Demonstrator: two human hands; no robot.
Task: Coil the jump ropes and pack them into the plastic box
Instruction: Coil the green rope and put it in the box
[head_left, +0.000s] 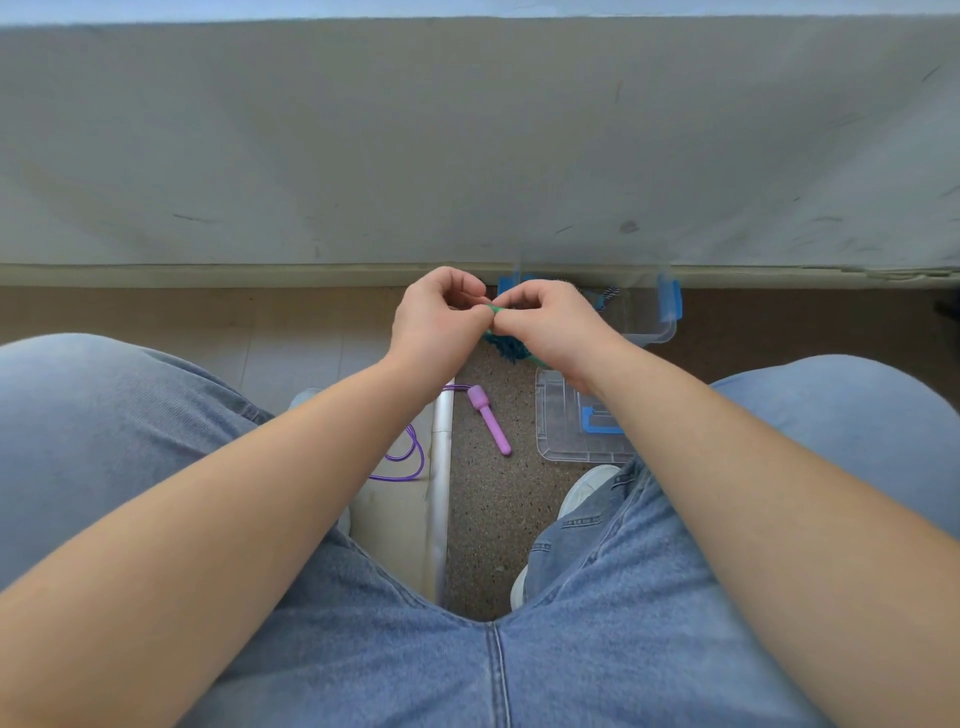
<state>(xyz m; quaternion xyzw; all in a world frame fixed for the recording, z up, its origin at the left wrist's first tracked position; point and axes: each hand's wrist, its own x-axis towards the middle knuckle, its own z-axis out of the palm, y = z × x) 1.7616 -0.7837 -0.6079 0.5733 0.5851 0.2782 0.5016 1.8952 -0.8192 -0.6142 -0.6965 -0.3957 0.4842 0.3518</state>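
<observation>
Pinching green rope (496, 310) with left hand (434, 322) and right hand (545, 325), fingertips together, centre frame. Plastic box (654, 322) just beyond, right hand nearer (lid (566, 441) off). Purple rope (402, 460) on floor, lower left.

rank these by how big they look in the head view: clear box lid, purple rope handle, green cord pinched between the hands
1. clear box lid, even though partly hidden
2. purple rope handle
3. green cord, only a sliver showing between left hand and right hand
</observation>
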